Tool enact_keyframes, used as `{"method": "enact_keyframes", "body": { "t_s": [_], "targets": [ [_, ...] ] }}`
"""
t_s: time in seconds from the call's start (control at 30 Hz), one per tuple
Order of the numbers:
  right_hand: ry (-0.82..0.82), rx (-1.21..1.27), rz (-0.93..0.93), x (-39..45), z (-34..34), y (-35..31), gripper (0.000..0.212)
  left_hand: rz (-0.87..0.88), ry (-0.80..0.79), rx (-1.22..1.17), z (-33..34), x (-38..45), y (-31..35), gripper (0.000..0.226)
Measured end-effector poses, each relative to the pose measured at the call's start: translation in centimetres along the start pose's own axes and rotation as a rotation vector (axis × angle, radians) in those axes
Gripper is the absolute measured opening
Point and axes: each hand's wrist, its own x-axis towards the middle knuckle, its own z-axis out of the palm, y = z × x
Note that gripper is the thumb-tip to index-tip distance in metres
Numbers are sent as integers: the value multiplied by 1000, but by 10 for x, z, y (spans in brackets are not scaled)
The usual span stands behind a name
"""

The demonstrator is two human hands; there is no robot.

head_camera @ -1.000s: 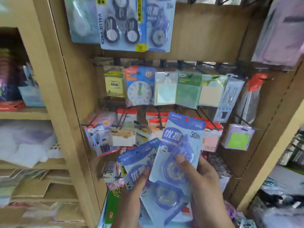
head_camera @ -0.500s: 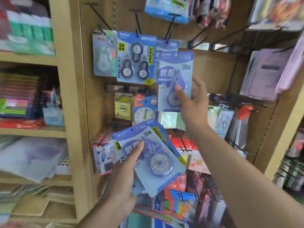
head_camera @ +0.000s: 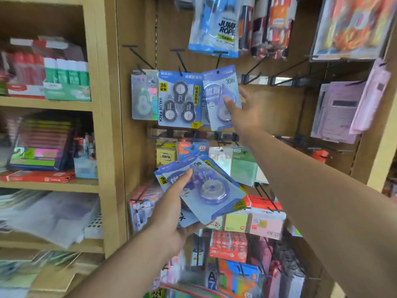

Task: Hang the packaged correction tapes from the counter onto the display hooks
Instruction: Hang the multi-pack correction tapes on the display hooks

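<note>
My right hand (head_camera: 245, 114) pinches a pale blue packaged correction tape marked 30m (head_camera: 219, 91), thumb on its front, holding it upright against the back panel. The pack's top hole sits just under a black display hook (head_camera: 218, 59). Lower down, my left hand (head_camera: 174, 209) grips a fanned stack of several blue correction tape packs (head_camera: 210, 194), thumb on the top one. A value pack of three tapes (head_camera: 180, 100) and a single tape pack (head_camera: 144, 95) hang on hooks to the left.
Bare black hooks (head_camera: 255, 69) stick out to the right of the raised pack. A jump rope bag (head_camera: 217, 24) hangs right above. Sticky notes (head_camera: 242, 166) and other stationery hang on lower rows. Wooden shelves (head_camera: 49, 103) with boxes stand at the left.
My right hand has lifted one 30m pack from the stack up to the hook row beside the value pack. My left hand has raised the rest a little. The view has tilted upward.
</note>
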Motion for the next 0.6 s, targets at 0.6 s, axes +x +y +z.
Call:
{"method": "enact_keyframes", "body": {
  "t_s": [0.6],
  "targets": [
    [-5, -10, -20, 13, 2, 7, 49, -6, -10, -12, -2, -5, -1, 30]
  ]
}}
